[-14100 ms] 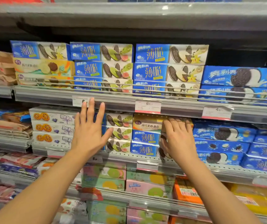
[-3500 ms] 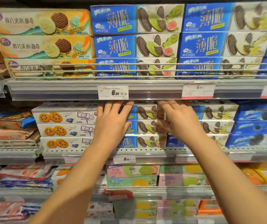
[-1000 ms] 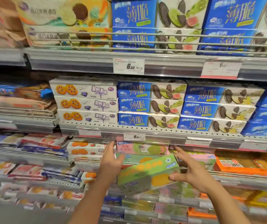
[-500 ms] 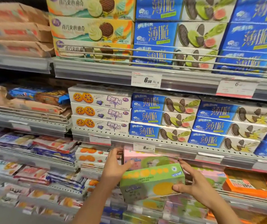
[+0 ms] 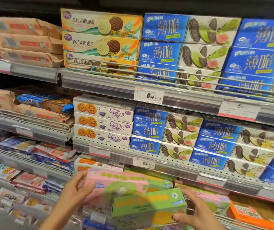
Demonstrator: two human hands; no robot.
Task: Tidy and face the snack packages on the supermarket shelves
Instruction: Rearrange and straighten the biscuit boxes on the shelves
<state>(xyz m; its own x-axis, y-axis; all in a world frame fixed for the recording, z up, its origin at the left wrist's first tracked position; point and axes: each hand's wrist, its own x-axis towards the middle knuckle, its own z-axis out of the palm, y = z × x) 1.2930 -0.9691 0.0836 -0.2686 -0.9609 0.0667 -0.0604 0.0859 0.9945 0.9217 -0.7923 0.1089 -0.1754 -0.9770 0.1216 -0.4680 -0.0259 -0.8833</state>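
Nearest, the right hand (image 5: 197,211) clamps the end of a green box (image 5: 149,208), just below the price tag (image 5: 143,163). Left of it, the left hand (image 5: 76,191) holds a pink box (image 5: 116,185). Both look light, stiff cardboard, best gripped by the short ends. Behind, the shelf (image 5: 174,170) carries neat stacks of blue boxes (image 5: 162,131).

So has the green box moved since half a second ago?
Yes. The green box now sits lower relative to the 6.50 price tag, held by the right hand, with a pink box in the left hand.
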